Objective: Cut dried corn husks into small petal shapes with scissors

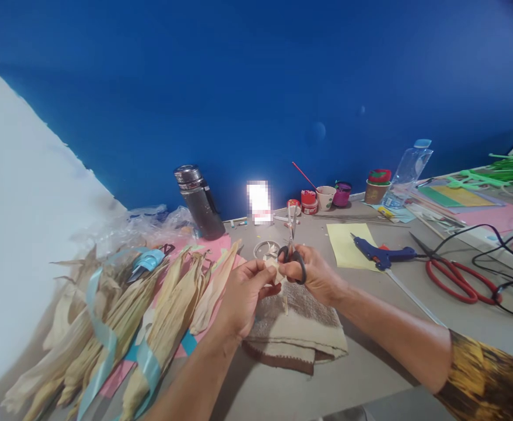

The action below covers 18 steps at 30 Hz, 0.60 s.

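My left hand [250, 289] pinches a small pale piece [274, 272] that looks like dried husk, at the middle of the view. Black-handled scissors [299, 268] are in my right hand [315, 275], their blades pointing up and away from me. The fingertips of both hands meet around the pale piece. Below them lies a folded brown and beige cloth [300, 333]. A roll of tape [263, 248] sits just behind the hands. Bundles of dried husks [177, 298] with light blue ribbon [101, 327] lie to the left.
A dark thermos [200, 204] stands at the back left beside clear plastic [164, 225]. Paint pots [342, 194], a paper cup [325, 199] and a plastic bottle [408, 175] line the wall. On the right are a blue glue gun [383, 254], red-handled scissors [458, 280] and yellow paper [339, 245].
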Each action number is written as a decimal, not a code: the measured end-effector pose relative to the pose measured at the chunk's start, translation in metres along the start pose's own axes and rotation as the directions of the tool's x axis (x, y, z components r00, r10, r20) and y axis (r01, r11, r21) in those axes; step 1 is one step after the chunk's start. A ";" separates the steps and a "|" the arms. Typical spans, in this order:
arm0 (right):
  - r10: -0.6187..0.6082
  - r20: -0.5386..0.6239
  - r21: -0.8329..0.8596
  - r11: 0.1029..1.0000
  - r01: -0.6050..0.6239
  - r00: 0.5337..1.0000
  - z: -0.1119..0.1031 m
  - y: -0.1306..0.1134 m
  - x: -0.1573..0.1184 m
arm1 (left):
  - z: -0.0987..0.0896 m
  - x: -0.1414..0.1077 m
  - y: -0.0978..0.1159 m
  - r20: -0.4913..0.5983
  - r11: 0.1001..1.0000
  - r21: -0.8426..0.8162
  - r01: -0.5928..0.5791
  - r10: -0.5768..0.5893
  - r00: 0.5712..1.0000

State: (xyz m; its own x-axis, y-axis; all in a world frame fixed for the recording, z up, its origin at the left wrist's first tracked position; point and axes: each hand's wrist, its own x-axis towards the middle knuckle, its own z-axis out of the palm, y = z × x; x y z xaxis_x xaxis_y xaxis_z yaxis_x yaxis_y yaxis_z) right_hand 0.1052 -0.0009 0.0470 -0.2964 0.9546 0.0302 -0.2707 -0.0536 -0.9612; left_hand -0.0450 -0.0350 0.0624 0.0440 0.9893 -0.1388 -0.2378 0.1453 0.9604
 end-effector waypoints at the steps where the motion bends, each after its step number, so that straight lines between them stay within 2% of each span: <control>1: -0.004 -0.003 0.002 1.000 0.004 1.000 0.000 0.000 0.000 | 0.000 0.000 0.000 -0.002 1.000 0.001 0.001 -0.001 1.000; 11: 0.019 0.039 -0.035 0.999 -0.018 0.999 0.000 -0.002 -0.001 | -0.004 0.000 0.004 0.001 0.998 0.067 -0.001 0.001 1.000; 18: -0.023 0.013 -0.114 0.993 0.024 1.000 -0.001 -0.002 -0.001 | -0.003 0.002 -0.002 0.021 0.996 0.090 -0.017 0.015 1.000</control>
State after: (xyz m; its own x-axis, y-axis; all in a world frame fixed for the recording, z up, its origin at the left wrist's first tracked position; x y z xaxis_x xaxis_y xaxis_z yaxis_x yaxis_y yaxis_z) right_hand 0.1070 -0.0010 0.0483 -0.3021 0.9517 0.0555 -0.1715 0.0030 -0.9852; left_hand -0.0478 -0.0336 0.0596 0.0609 0.9910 -0.1188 -0.1500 0.1268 0.9805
